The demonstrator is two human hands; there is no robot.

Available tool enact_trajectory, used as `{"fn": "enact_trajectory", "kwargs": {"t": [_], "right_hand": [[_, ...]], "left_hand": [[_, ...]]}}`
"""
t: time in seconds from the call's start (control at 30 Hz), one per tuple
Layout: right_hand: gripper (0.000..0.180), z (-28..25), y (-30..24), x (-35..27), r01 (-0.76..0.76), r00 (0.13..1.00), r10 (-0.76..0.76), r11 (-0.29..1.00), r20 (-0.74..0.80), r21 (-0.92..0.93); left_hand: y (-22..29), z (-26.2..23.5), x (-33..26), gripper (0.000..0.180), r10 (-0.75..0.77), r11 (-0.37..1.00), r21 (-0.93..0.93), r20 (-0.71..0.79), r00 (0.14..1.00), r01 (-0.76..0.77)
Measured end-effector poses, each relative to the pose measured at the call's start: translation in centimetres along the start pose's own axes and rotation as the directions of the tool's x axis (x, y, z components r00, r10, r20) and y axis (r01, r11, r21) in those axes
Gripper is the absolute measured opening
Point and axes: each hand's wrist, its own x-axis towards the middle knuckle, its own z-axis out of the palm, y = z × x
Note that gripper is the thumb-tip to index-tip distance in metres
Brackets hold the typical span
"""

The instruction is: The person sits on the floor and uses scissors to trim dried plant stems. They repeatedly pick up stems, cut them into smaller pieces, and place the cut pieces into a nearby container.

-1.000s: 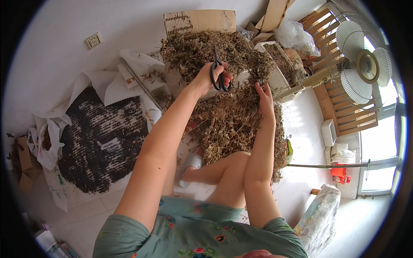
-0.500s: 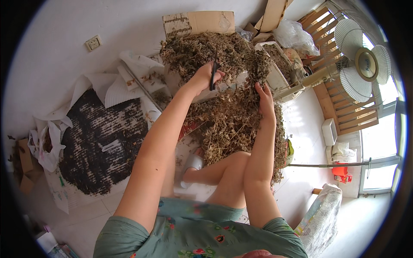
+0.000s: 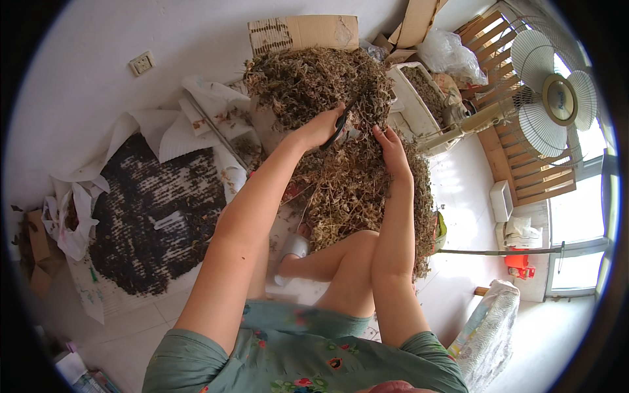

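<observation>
**Snipping dried stems at the heap**

The big tangled heap of brown dried plant stalks [image 3: 341,164] fills the floor ahead of my knees. I judge I'm mid-cut; next I need a clean bite through the stems. My right hand [image 3: 392,149] pinches stalks, my left hand [image 3: 320,128] is clamped on dark-handled scissors [image 3: 344,121]. White crate [image 3: 419,108] crowds the right; open tile lies further right.

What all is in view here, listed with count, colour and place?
dried plants: one heap, brown, centre floor
scissors: one, dark, in left hand
dark spread: one patch, black, on white sheets at left
cardboard box: one, tan, top
white tray: one, right of heap
fan: one, white, upper right
wall socket: one, white, upper left
left hand: holding scissors
right hand: on the plants
</observation>
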Motion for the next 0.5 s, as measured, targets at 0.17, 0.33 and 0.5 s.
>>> {"fn": "enact_trajectory", "kwargs": {"t": [0.17,0.33,0.5], "right_hand": [[0.065,-0.3,0.9,1.3,-0.002,1.0,0.004,0.997,0.026,-0.082],[0.057,0.8,0.4,2.1,0.054,0.998,-0.053,0.997,0.024,-0.049],[0.068,0.6,1.5,3.2,0.037,0.994,-0.056,0.979,-0.095,-0.199]], "left_hand": [[-0.8,-0.2,1.0,0.036,0.0,1.0,-0.015,-0.06,0.998,0.0],[-2.6,0.6,2.3,0.025,0.083,0.989,0.142,-0.216,0.973,-0.053],[-2.4,0.6,2.1,0.028,0.33,0.845,0.518,-0.306,0.893,-0.134]]}}
